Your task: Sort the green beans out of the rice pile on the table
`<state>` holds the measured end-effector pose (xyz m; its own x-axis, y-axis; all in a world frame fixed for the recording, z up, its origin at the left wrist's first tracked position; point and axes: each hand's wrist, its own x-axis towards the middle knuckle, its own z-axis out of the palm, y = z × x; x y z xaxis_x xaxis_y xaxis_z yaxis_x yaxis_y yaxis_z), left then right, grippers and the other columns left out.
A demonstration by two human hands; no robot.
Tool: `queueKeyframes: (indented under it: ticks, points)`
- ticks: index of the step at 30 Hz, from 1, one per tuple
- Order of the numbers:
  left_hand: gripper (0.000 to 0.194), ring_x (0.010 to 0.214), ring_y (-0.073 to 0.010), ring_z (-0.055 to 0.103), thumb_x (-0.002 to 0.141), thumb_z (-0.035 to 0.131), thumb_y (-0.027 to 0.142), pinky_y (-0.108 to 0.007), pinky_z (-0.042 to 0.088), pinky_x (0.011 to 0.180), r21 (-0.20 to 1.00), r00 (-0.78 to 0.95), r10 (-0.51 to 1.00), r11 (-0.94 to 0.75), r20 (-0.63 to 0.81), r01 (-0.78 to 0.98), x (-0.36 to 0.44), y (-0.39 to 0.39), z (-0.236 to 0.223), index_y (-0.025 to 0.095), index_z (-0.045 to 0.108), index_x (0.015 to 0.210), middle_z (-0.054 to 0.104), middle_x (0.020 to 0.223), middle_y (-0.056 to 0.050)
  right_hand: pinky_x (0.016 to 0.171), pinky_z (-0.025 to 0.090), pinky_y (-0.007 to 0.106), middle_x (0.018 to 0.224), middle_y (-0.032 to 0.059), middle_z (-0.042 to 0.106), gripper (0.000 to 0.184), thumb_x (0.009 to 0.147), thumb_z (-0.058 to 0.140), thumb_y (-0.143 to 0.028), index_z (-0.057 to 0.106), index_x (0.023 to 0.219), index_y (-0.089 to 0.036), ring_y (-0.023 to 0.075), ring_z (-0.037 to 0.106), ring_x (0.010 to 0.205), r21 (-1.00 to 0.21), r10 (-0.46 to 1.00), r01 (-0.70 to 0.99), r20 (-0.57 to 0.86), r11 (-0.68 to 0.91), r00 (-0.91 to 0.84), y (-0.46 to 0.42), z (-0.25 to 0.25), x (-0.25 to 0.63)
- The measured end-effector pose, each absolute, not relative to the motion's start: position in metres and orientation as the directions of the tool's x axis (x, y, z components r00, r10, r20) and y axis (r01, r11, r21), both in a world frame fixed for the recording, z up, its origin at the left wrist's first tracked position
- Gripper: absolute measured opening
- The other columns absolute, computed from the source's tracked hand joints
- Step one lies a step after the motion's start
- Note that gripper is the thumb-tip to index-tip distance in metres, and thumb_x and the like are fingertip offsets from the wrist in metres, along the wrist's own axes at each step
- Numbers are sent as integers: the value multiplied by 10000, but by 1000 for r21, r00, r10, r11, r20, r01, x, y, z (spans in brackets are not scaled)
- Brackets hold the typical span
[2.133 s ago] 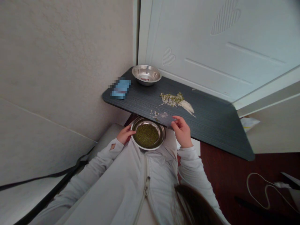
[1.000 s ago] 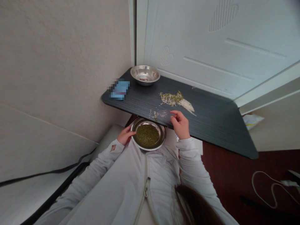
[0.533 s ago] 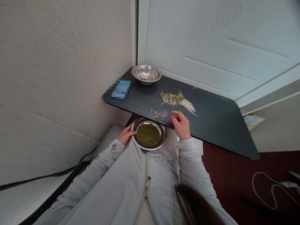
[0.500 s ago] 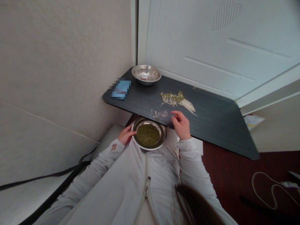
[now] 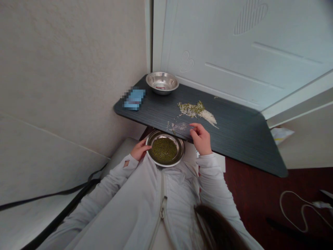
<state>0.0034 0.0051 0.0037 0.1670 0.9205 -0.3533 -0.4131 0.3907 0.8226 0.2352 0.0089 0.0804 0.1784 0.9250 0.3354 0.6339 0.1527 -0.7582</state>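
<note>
Left of the frame's centre, a blue item [image 5: 135, 99], blurred into blocks, lies on the dark table [image 5: 241, 139]. Below it, the left hand [image 5: 139, 150] is clamped on the left rim of the front bowl [image 5: 181, 147], thumb on top, the other fingers partly hidden. That bowl sits mid-frame over the person's lap, its far side close by the table's near edge, with green grains [image 5: 163, 150] covering its base. Straight above, towards the table's far edge, stands the back bowl [image 5: 163, 80]. Right of centre, a thin scatter of loose grains [image 5: 181, 127] lies by the near edge, just above the front bowl's right half; it stretches sideways, its right end towards the right hand [image 5: 201, 139]. That hand is the nearer of the two, with the scatter directly left of its fingertips. Thumb and forefinger are curled close; whether they pinch anything, I cannot tell. Above the hand, a mixed heap [image 5: 191, 110] slants rightward into white grains [image 5: 208, 117].
</note>
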Motion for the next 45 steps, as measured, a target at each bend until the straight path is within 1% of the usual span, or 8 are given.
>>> queueKeyframes:
  ticks: [8,18,26,31,41,45]
  points:
    - [382,826,-232,539,448,657,170,-383,361,788,824,162,923,384,-348,-417,3,6,1,120,577,818,627,794,-46,538,322,206,567,-40,429,250,664,401,-231,536,870,-186,82,389,520,-753,930,641,327,149,168,8,81,235]
    - [407,819,-227,542,442,661,180,-376,371,778,828,164,922,387,-350,-405,2,6,-2,124,573,836,625,803,-41,528,317,204,565,-40,439,250,663,407,-231,541,869,-188,81,390,514,-740,937,654,322,159,136,8,81,236]
    - [384,790,-222,548,440,662,166,-378,370,772,816,156,919,394,-363,-422,3,6,-1,126,574,811,626,767,-34,514,319,202,568,-36,460,251,665,412,-239,542,872,-183,81,399,505,-743,946,651,301,153,122,7,82,235]
    - [373,811,-226,541,441,659,160,-376,369,772,819,157,919,392,-361,-418,3,6,0,129,577,803,626,786,-38,515,320,201,546,-42,451,249,664,418,-239,546,872,-189,79,398,496,-734,947,661,301,157,110,6,84,234]
    - [382,801,-221,547,441,659,165,-373,363,787,815,160,917,398,-365,-420,3,5,3,127,577,812,625,781,-35,514,321,203,527,-48,426,246,652,438,-238,555,865,-195,76,386,492,-746,950,644,299,172,93,7,83,233]
    - [380,819,-227,541,445,656,167,-375,362,787,821,169,921,389,-350,-419,2,6,0,126,578,814,624,782,-38,520,329,208,550,-44,427,240,659,440,-255,547,865,-195,76,393,505,-794,952,578,290,185,93,8,81,236]
